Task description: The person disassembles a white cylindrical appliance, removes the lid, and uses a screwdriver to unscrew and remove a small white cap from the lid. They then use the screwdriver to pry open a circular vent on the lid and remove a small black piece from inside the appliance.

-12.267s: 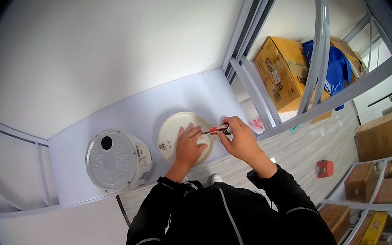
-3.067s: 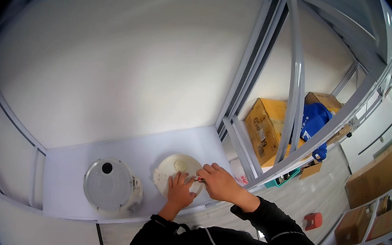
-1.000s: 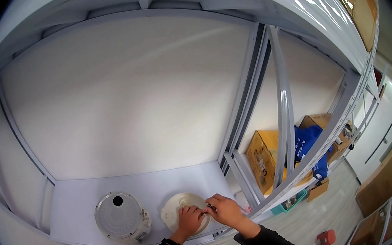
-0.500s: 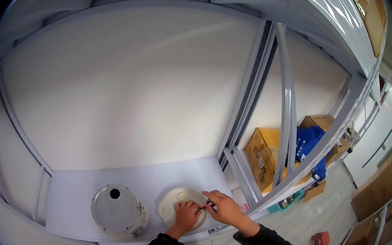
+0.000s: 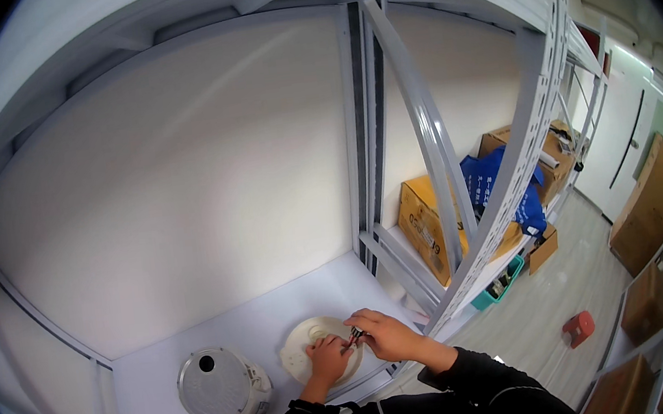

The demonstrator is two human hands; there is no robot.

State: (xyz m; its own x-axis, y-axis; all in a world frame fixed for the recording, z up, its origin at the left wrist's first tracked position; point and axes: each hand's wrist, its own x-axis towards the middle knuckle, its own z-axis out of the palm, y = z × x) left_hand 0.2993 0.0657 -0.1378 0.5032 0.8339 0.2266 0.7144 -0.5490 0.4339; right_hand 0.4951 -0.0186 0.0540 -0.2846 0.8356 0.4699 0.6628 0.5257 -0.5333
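Note:
A shallow, round, off-white cover lies on the shelf, a raised ring showing near its middle. My left hand is over it with the fingers bent together; what lies under the fingertips is hidden. In my right hand, closed above the cover's right side, is a small dark tool with a red part. Its lower end meets the fingertips of my left hand, and its exact kind is too small to tell. To the left stands a white cylindrical housing with a grey top and a round black hole.
Metal shelf posts and a slanted brace rise at the right. Beyond them are a yellow carton, a blue bag and a teal bin. A red stool stands on the floor near large cardboard boxes.
The view has turned, so shelf, posts and boxes sit differently in the picture. Both hands stay at the cover, and my right hand still grips the small tool.

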